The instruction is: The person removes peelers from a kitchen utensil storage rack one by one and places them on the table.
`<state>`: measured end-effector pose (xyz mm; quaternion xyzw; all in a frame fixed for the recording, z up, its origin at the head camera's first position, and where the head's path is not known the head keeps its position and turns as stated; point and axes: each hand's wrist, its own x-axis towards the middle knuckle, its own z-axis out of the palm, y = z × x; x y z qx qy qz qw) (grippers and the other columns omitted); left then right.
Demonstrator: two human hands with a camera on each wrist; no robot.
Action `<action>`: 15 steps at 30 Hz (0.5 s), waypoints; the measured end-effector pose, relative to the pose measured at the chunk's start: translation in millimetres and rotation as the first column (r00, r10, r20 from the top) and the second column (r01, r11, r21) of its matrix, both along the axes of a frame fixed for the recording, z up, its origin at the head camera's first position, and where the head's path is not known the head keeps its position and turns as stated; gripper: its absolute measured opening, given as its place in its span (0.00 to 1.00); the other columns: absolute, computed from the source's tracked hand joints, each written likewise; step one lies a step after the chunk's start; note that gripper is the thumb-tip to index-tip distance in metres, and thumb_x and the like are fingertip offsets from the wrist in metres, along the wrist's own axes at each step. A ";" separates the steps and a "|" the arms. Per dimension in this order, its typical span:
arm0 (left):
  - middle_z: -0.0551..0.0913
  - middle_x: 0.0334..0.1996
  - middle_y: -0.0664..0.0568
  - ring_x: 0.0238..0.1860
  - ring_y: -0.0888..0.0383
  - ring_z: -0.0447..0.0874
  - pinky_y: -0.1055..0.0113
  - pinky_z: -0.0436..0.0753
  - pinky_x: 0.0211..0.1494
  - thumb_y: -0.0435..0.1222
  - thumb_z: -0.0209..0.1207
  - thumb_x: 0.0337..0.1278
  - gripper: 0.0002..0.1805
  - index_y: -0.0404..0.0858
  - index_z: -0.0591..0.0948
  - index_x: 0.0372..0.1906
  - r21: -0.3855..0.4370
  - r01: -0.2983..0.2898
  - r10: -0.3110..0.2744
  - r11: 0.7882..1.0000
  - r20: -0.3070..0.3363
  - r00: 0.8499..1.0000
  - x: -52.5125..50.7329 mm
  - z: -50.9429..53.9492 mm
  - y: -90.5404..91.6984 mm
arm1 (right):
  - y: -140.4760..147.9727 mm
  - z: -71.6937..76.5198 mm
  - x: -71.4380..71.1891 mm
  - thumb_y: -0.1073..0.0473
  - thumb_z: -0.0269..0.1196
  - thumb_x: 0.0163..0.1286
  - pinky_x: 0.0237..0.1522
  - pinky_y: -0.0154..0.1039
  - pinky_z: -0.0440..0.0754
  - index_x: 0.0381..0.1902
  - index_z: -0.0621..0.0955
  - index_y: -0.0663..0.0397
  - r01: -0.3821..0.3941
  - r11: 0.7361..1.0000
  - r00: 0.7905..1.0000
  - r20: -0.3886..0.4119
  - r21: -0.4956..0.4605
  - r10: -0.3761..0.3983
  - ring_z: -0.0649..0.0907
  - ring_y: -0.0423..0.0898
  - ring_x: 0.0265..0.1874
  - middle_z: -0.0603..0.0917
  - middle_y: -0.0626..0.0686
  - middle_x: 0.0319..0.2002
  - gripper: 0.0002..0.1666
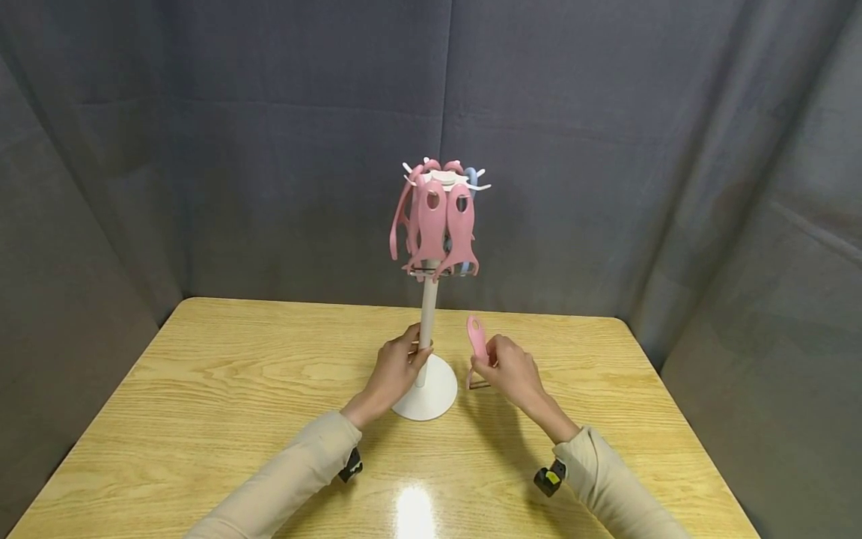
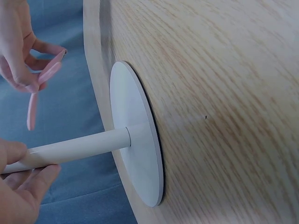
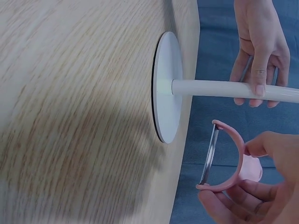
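Pinches a pink peeler (image 1: 476, 337) in the right grip (image 1: 513, 368) and, left of it, clasps a white stand (image 1: 428, 305) in the left grip (image 1: 393, 369).

The pink peeler (image 3: 252, 169) looks like smooth plastic with a shiny metal blade (image 3: 210, 155), the white stand (image 2: 84, 148) smooth and slightly glossy, the surface (image 1: 269, 352) wood-grained with a sheen, the curtain (image 1: 303, 187) and sleeves (image 1: 303, 460) matt cloth.
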<state>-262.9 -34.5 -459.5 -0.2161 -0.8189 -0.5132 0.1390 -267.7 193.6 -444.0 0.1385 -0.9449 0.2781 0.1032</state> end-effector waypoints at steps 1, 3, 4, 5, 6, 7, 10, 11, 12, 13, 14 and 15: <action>0.83 0.49 0.39 0.49 0.47 0.86 0.59 0.86 0.48 0.30 0.58 0.69 0.22 0.29 0.72 0.64 0.000 0.001 -0.001 1.000 0.001 1.000 0.1 -0.3 0.0 | 0.3 -0.6 0.0 0.55 0.69 0.63 0.16 0.35 0.66 0.32 0.76 0.57 0.000 1.000 1.000 0.010 0.003 0.000 0.70 0.42 0.17 0.74 0.49 0.23 0.14; 0.83 0.49 0.40 0.49 0.47 0.86 0.60 0.86 0.49 0.30 0.58 0.69 0.22 0.29 0.72 0.64 -0.003 0.001 -0.001 1.000 0.002 1.000 0.0 -0.9 0.0 | 0.8 -1.8 0.0 0.54 0.69 0.63 0.15 0.35 0.65 0.31 0.76 0.57 0.000 1.000 1.000 0.028 0.011 0.000 0.70 0.42 0.17 0.74 0.49 0.23 0.14; 0.83 0.49 0.40 0.49 0.47 0.86 0.60 0.86 0.49 0.29 0.58 0.69 0.22 0.29 0.72 0.64 -0.003 0.002 -0.002 1.000 0.001 1.000 -0.1 -1.2 0.0 | 1.0 -2.3 0.0 0.54 0.69 0.63 0.15 0.34 0.65 0.31 0.76 0.57 -0.001 1.000 0.999 0.037 0.017 0.000 0.69 0.42 0.17 0.74 0.49 0.23 0.15; 0.83 0.49 0.40 0.49 0.47 0.86 0.60 0.86 0.49 0.29 0.58 0.69 0.22 0.29 0.72 0.64 -0.003 0.002 -0.002 1.000 0.000 1.000 -0.3 -1.6 0.1 | 1.2 -2.7 0.1 0.54 0.69 0.63 0.15 0.34 0.64 0.31 0.76 0.57 -0.002 1.000 0.999 0.045 0.021 0.001 0.69 0.42 0.16 0.74 0.49 0.23 0.15; 0.83 0.49 0.40 0.49 0.47 0.86 0.60 0.86 0.49 0.29 0.58 0.69 0.22 0.29 0.72 0.64 -0.003 0.003 -0.003 1.000 0.000 1.000 -0.4 -1.9 0.1 | 1.4 -3.4 -0.1 0.54 0.69 0.63 0.15 0.34 0.64 0.31 0.76 0.57 -0.003 1.000 0.999 0.052 0.028 0.002 0.69 0.42 0.16 0.74 0.49 0.23 0.15; 0.83 0.49 0.40 0.49 0.47 0.86 0.60 0.86 0.49 0.29 0.58 0.69 0.22 0.29 0.72 0.64 -0.002 0.003 -0.003 1.000 -0.001 1.000 -0.5 -2.1 0.1 | 1.4 -3.8 -0.2 0.54 0.69 0.63 0.15 0.34 0.64 0.31 0.76 0.57 -0.005 0.999 0.998 0.057 0.034 0.003 0.69 0.42 0.16 0.73 0.49 0.23 0.15; 0.82 0.49 0.39 0.49 0.47 0.86 0.60 0.86 0.49 0.29 0.57 0.69 0.22 0.29 0.72 0.64 0.001 0.006 -0.006 1.000 0.000 1.000 -0.7 -2.3 0.0 | 1.3 -5.0 -0.2 0.53 0.69 0.64 0.15 0.33 0.63 0.30 0.76 0.57 -0.010 0.999 0.997 0.073 0.052 0.006 0.69 0.42 0.17 0.73 0.49 0.22 0.15; 0.82 0.49 0.39 0.49 0.47 0.86 0.60 0.85 0.49 0.29 0.57 0.69 0.22 0.29 0.72 0.64 0.002 0.007 -0.007 1.000 0.001 1.000 -0.7 -2.3 0.0 | 1.1 -5.4 -0.2 0.53 0.69 0.64 0.15 0.33 0.63 0.30 0.76 0.57 -0.011 0.998 0.997 0.077 0.057 0.007 0.69 0.41 0.17 0.73 0.49 0.22 0.15; 0.82 0.49 0.39 0.49 0.47 0.86 0.60 0.85 0.49 0.29 0.57 0.69 0.22 0.29 0.72 0.64 0.002 0.007 -0.007 1.000 0.003 1.000 -0.8 -2.2 -0.1 | 1.1 -6.1 -0.3 0.53 0.69 0.64 0.15 0.33 0.64 0.30 0.76 0.57 -0.013 0.998 0.997 0.083 0.062 0.008 0.69 0.41 0.17 0.73 0.49 0.22 0.16; 0.82 0.49 0.39 0.49 0.47 0.86 0.60 0.85 0.49 0.29 0.57 0.69 0.22 0.29 0.72 0.64 0.001 0.007 -0.007 1.000 0.003 1.000 -0.8 -2.1 0.0 | 1.0 -6.6 -0.3 0.53 0.69 0.64 0.15 0.33 0.64 0.30 0.76 0.58 -0.016 0.998 0.996 0.084 0.067 0.010 0.69 0.41 0.17 0.73 0.49 0.22 0.16; 0.82 0.49 0.39 0.49 0.47 0.86 0.60 0.85 0.49 0.29 0.57 0.69 0.22 0.29 0.72 0.64 0.001 0.006 -0.006 1.000 0.003 1.000 -0.9 -2.1 0.0 | 0.9 -7.3 -0.2 0.53 0.69 0.64 0.15 0.33 0.64 0.30 0.76 0.58 -0.018 0.997 0.996 0.088 0.072 0.012 0.69 0.41 0.17 0.73 0.49 0.22 0.16; 0.83 0.49 0.39 0.49 0.47 0.86 0.61 0.85 0.49 0.29 0.58 0.69 0.22 0.29 0.72 0.64 0.001 0.004 -0.004 1.000 0.000 1.000 -0.9 -2.1 0.1 | 1.0 -8.2 -0.3 0.54 0.69 0.64 0.16 0.33 0.63 0.30 0.76 0.58 -0.020 0.997 0.996 0.092 0.075 0.013 0.69 0.41 0.17 0.73 0.49 0.21 0.16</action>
